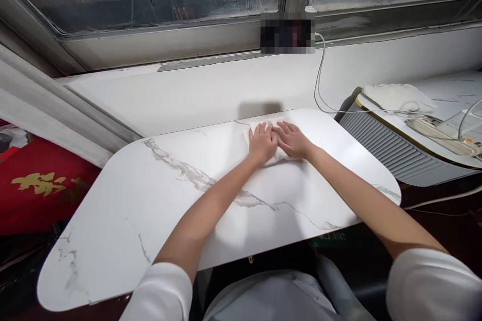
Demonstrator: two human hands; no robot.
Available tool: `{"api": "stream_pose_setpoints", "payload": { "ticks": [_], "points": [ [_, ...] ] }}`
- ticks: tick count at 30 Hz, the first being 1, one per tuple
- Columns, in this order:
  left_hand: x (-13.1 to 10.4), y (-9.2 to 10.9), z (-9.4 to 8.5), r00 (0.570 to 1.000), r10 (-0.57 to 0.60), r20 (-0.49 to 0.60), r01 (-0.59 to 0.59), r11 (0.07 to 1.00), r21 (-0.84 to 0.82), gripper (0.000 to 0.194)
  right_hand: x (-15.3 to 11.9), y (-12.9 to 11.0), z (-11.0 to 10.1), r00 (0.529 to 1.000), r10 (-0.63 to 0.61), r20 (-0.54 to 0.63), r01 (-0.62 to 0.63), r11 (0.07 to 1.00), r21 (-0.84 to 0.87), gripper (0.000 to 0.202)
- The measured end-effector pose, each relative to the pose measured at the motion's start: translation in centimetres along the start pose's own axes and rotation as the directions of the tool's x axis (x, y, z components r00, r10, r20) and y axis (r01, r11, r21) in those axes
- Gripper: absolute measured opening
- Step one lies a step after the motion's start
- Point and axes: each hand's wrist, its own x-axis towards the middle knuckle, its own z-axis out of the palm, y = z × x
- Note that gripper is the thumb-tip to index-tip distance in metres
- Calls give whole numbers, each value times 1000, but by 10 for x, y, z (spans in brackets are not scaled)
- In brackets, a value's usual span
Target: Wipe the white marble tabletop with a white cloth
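Note:
A white cloth [279,156] lies on the white marble-patterned tabletop [124,180], near its back edge. My left hand [263,144] rests flat on the cloth, palm down, its fingers stretched out and slightly spread. Beside it, my right hand [292,139] presses down on the same cloth, also with extended fingers. The two hands almost meet over the middle of the cloth and cover much of it. Both arms reach forward across the table.
A dark blurred-out object [287,33] stands on the window ledge, with a white cable [320,75] running from it. At right, a ribbed cabinet [387,145] carries another white cloth [397,97] and a power strip [444,135]. A red bag [41,185] is at left.

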Motion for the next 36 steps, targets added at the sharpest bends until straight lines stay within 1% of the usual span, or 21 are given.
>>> {"api": "stream_pose_setpoints", "payload": {
  "ticks": [3,5,8,11,14,17,19,21,23,25,28,30,33,36],
  "points": [
    [-37,24,3,999,37,13,-38,999,19,52,-45,-2,-7,998,-66,-18,65,998,-17,54],
    [-63,42,6,996,83,32,-84,996,24,53,-79,-6,-16,996,-83,-25,82,996,-18,53],
    [-97,65,9,979,189,75,-190,982,6,55,-131,-16,-31,999,-45,6,45,999,-30,52],
    [-125,82,10,943,322,89,-321,947,-21,57,-176,-26,-43,999,31,14,-31,999,-39,52],
    [-143,92,10,914,400,67,-398,917,-40,57,-205,-32,-49,995,99,10,-98,994,-52,54],
    [-146,96,10,906,417,66,-414,909,-59,56,-214,-35,-48,990,137,22,-134,987,-83,56],
    [-140,96,11,905,419,68,-414,907,-72,54,-210,-35,-44,985,174,15,-172,980,-102,55],
    [-129,94,13,906,418,64,-413,907,-81,52,-202,-31,-39,978,211,-2,-210,971,-117,53],
    [-114,91,18,908,415,60,-410,908,-81,51,-188,-24,-35,972,233,-19,-233,965,-123,52],
    [-93,89,24,914,402,58,-398,915,-66,51,-171,-10,-32,971,237,-28,-238,964,-118,51],
    [-53,87,34,932,357,63,-355,934,-36,50,-136,20,-29,974,226,-25,-228,967,-114,50],
    [-24,87,39,950,304,68,-303,953,-21,51,-107,44,-27,979,204,-19,-205,973,-110,51],
    [19,88,44,978,199,59,-200,980,1,52,-64,81,-23,992,127,-14,-128,990,-67,50],
    [55,91,48,990,126,65,-128,992,21,54,-30,113,-20,997,71,-42,-71,997,5,47]
  ]
}}
